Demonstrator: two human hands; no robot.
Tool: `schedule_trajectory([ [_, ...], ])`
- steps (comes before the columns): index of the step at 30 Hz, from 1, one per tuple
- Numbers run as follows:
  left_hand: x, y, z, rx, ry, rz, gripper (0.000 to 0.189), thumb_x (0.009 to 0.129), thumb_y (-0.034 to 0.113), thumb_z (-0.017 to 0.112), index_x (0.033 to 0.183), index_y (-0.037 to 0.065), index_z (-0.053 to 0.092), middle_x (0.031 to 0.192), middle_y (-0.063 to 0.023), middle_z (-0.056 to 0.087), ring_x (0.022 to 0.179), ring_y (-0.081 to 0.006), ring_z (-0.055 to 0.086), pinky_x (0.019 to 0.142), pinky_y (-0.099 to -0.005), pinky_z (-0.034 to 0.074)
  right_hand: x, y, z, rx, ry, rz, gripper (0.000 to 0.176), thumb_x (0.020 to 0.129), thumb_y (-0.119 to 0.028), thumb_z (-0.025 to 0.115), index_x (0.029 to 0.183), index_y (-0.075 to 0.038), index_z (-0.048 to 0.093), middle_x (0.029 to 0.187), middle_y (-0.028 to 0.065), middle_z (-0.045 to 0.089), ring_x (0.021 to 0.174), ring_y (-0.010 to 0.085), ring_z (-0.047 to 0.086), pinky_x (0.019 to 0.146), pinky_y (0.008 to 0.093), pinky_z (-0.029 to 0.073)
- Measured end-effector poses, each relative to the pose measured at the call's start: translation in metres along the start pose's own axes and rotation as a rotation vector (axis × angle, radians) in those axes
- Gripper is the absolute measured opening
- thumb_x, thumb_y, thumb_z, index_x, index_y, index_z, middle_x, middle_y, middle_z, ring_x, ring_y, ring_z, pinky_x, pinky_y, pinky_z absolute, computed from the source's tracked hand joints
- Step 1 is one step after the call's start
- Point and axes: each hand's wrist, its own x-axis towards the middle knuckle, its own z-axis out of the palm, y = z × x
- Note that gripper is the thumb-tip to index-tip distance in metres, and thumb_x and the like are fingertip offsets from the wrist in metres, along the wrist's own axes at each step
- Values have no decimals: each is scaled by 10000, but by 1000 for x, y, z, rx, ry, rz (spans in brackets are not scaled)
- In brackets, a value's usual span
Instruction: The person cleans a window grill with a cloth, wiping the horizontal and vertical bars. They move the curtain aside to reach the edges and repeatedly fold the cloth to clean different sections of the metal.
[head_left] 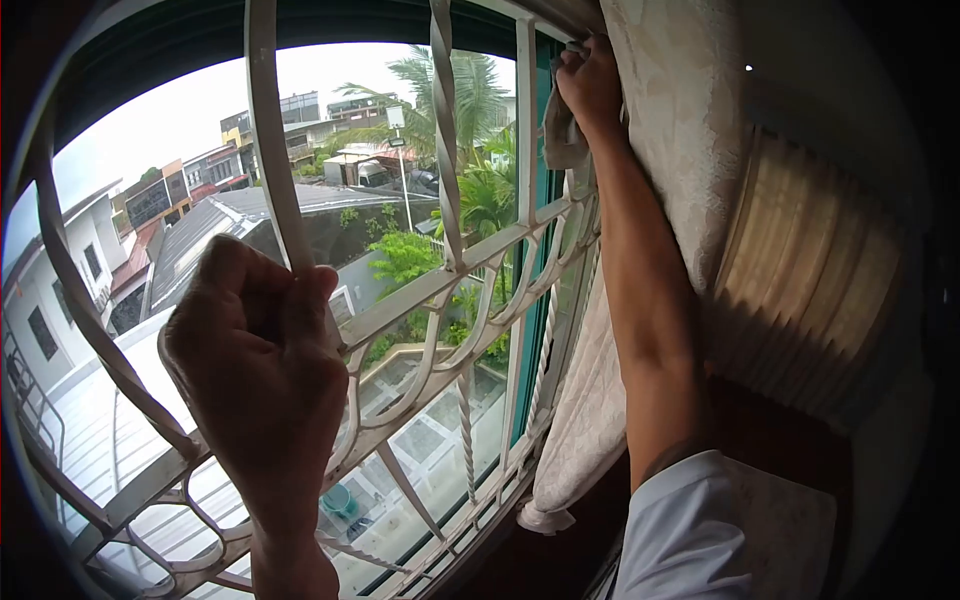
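Observation:
My left hand (255,345) is closed at a flat vertical bar (268,130) of the white window grille, its thumb and curled fingers against the metal. The palm side hides part of the bar's lower end. Up at the top right of the window, my right hand (592,85) grips a grey cloth (566,142), which hangs down beside the grille's edge and the green window frame (522,380). My right arm reaches up in front of the curtain.
A pale patterned curtain (672,110) hangs right of the window, close to my right arm. Twisted bars (446,130) and curved scrollwork (440,350) cross the opening. Outside are roofs, palm trees (485,190) and a teal bucket (338,500) below. A lit, pleated covering (810,260) is at the right.

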Motion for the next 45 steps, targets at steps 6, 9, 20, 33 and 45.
schedule_trajectory([
  [6,-1,-1,-2,39,-28,22,215,895,16,747,779,47,568,600,-29,603,490,-66,548,509,-252,388,-80,12,-46,-47,-284,189,195,832,-81,761,926,48,648,916,240,677,826,386,669,740,433,513],
  [9,0,-5,-2,37,-32,33,219,891,17,746,771,36,564,601,-37,604,507,-77,561,513,-266,394,-104,3,-87,-28,-336,169,136,862,-36,726,947,61,683,961,229,678,867,360,676,719,414,525],
  [20,3,0,-3,56,-19,52,157,821,-64,714,743,-29,582,655,-163,684,581,-221,696,576,-352,498,-161,-76,-124,213,-354,156,88,878,17,692,960,30,722,904,133,669,920,298,657,821,362,523],
  [33,3,-3,-8,67,-65,116,48,812,-46,707,793,-48,663,747,-209,731,668,-277,747,625,-373,559,-247,-108,-132,316,-240,245,203,830,98,697,1017,19,707,1059,152,659,931,303,622,814,378,510],
  [45,10,3,-12,69,-94,31,21,797,-57,666,810,-50,651,770,-231,730,716,-337,755,670,-420,579,-264,-157,-155,298,-317,240,144,885,23,695,1026,-6,705,1050,124,706,991,309,644,871,379,527],
])
